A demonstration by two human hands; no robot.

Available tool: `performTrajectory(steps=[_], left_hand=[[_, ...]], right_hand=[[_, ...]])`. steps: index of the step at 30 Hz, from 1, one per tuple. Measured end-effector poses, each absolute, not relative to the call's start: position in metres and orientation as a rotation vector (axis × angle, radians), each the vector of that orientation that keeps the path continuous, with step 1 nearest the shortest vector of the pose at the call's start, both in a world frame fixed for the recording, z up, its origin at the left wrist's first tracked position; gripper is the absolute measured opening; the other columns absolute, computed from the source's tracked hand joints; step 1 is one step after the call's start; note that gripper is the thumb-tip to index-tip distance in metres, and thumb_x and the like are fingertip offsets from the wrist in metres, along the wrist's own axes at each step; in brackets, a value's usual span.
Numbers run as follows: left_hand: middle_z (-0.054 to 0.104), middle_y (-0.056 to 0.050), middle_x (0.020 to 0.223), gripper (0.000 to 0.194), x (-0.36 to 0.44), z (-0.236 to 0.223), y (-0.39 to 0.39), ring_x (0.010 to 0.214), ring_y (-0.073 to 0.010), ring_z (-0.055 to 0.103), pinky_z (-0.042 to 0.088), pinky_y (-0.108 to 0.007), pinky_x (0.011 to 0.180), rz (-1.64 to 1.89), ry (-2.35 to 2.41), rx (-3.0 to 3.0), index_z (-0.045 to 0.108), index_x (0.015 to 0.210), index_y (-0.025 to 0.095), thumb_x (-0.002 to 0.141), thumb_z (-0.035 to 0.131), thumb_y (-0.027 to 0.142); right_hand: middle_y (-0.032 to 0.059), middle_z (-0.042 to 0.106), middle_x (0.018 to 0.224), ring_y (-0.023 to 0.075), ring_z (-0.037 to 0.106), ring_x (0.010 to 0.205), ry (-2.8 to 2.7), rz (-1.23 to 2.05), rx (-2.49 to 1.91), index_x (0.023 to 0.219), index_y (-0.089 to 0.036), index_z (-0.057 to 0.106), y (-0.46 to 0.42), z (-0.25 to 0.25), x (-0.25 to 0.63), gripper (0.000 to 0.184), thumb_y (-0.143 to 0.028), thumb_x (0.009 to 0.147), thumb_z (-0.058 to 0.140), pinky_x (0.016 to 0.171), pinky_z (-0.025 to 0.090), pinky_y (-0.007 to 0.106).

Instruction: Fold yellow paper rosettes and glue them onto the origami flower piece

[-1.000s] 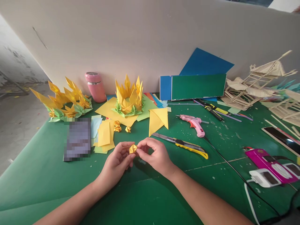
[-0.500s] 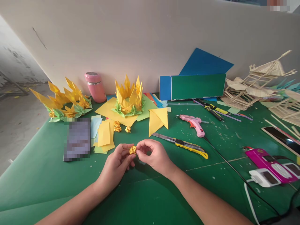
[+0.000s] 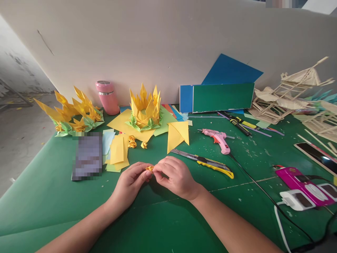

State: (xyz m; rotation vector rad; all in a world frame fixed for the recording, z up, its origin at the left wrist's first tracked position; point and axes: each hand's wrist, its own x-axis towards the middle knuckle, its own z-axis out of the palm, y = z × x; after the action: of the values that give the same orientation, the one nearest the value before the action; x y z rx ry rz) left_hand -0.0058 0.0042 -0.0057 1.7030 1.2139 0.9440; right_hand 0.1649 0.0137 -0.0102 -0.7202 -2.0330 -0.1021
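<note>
Nearest you, above the green surface [image 3: 163,225], your left hand [image 3: 127,182] pinches the small folded yellow piece [image 3: 149,169] between thumb and fingers, almost closed. Your right hand [image 3: 176,175] has its fingers drawn together on the piece's right edge. The piece sits between both sets of fingertips. Its faceted face showed a moment ago; now only a narrow sliver does, so it seems to have been turned or pressed, which suggests a fold is being worked.

Just beyond lie the yellow cutter [image 3: 214,167], blade toward your hands, and the yellow paper sheets [image 3: 117,151]. Farther off are a loose folded rosette [image 3: 144,144], the pink glue gun [image 3: 222,143] and the upright paper crown [image 3: 144,114], with the pink flask [image 3: 108,102] near the wall [image 3: 158,42].
</note>
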Motion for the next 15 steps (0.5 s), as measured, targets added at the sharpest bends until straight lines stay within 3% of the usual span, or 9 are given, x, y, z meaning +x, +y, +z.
performTrajectory(steps=[5, 10, 15], left_hand=[[0.072, -0.005, 0.094, 0.023, -0.005, -0.0089, 0.0015, 0.084, -0.0194, 0.066, 0.055, -0.03, 0.076, 1.035, 1.209, 1.63, 0.071, 0.094, 0.022, 0.076, 0.062, 0.033], [0.07, -0.001, 0.071, 0.024, -0.0036, -0.0087, 0.0003, 0.059, -0.0147, 0.062, 0.055, -0.027, 0.058, 1.036, 1.185, 1.392, 0.071, 0.087, 0.02, 0.072, 0.066, 0.038], [0.061, 0.0, 0.058, 0.028, -0.0038, -0.0058, 0.0029, 0.052, -0.0129, 0.054, 0.049, -0.024, 0.049, 0.967, 1.241, 1.453, 0.074, 0.08, 0.019, 0.074, 0.063, 0.044]], right_hand=[[0.0015, 0.061, 0.065, 0.0126, 0.057, 0.062, -2.086, -0.246, -0.627, 0.081, -0.019, 0.052, 0.0154, -0.01, 0.1686, 0.013, -0.01, 0.09, 0.048, 0.059, 0.05, 0.025], [0.0016, 0.061, 0.065, 0.0128, 0.057, 0.063, -2.093, -0.246, -0.628, 0.081, -0.018, 0.053, 0.0148, -0.0098, 0.1694, 0.011, -0.009, 0.089, 0.05, 0.059, 0.05, 0.025], [0.0017, 0.061, 0.065, 0.0126, 0.056, 0.062, -2.1, -0.248, -0.64, 0.08, -0.017, 0.053, 0.0147, -0.0096, 0.1682, 0.012, -0.009, 0.089, 0.05, 0.058, 0.05, 0.025]])
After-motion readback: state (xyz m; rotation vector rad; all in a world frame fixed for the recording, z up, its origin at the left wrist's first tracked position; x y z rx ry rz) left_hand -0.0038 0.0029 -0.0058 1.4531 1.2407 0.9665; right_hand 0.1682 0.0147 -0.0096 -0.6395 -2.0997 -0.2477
